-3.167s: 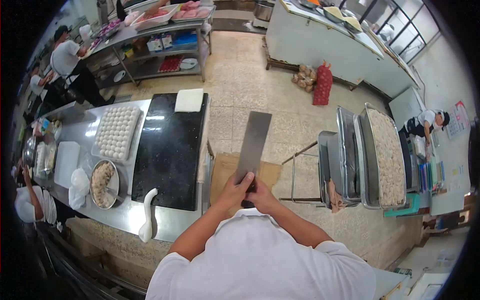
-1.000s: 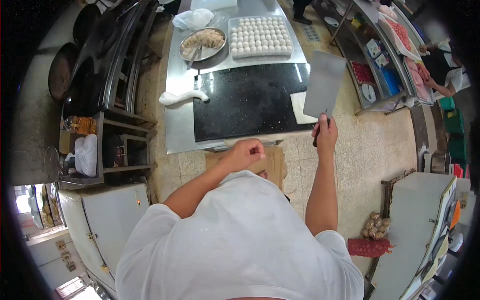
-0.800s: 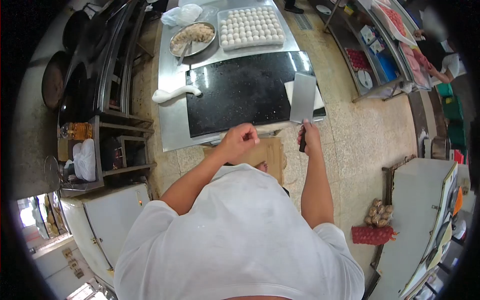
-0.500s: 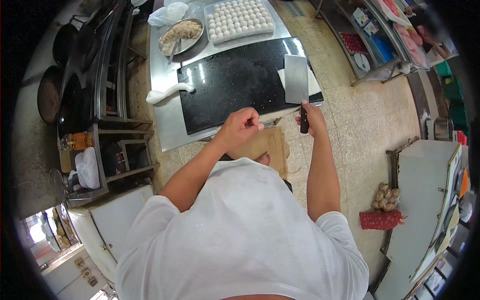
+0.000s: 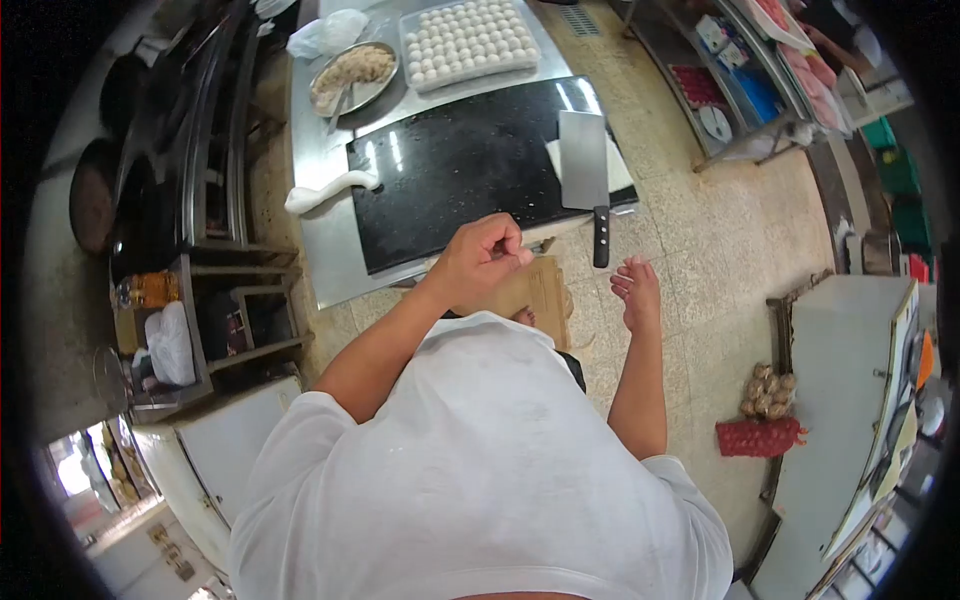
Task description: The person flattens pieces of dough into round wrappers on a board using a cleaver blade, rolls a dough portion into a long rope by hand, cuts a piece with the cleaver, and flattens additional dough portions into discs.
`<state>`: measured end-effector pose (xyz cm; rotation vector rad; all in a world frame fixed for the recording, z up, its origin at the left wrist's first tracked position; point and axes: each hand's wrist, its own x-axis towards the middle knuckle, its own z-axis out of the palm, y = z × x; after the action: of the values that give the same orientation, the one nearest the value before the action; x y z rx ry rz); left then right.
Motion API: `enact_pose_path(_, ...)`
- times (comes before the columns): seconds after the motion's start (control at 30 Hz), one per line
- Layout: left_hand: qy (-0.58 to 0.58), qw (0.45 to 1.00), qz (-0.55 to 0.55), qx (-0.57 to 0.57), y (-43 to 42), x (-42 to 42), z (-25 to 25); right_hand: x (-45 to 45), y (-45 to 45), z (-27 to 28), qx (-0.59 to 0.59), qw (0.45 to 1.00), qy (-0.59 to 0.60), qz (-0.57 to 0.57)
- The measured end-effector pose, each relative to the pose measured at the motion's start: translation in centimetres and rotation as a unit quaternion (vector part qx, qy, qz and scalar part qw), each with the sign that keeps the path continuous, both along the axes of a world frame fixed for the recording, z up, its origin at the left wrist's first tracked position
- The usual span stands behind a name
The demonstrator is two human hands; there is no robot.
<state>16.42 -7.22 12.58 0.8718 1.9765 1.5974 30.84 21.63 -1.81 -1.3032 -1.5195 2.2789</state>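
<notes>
A broad cleaver (image 5: 584,160) lies on a folded white cloth (image 5: 617,165) at the right end of the black slab (image 5: 450,165), its dark handle sticking out past the front edge. Just below that handle, my right hand (image 5: 638,292) is apart from it, fingers spread and empty. My left hand (image 5: 478,262) is curled in front of the slab's near edge, thumb and fingers together; whether anything small is inside is hidden. A white dough roll (image 5: 332,190) rests across the slab's left edge and the steel table (image 5: 318,245).
Behind the slab are a tray of white dough balls (image 5: 470,45) and a filling bowl (image 5: 354,80) with a utensil. Steel shelving (image 5: 740,90) stands at the right. A red mesh sack (image 5: 758,437) lies beside a white cabinet (image 5: 845,400). A co-worker's arm (image 5: 835,48) shows at upper right.
The view has turned from the side toward the slab. My right hand has set the cleaver down on the cloth, let go and drawn back. My left hand let go of it earlier and stays curled.
</notes>
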Motion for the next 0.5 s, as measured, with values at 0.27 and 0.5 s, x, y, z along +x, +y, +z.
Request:
enact_pose_path(0.27,-0.019,0.989,-0.126,0.078,5.9,1.5,0.4,2.1,-2.5,8.3,0.126,0.977,0.159,-0.065)
enact_pose_path(0.5,-0.003,0.946,-0.307,0.105,11.3,2.8,1.4,5.0,-7.9,15.1,0.253,0.932,0.247,-0.083)
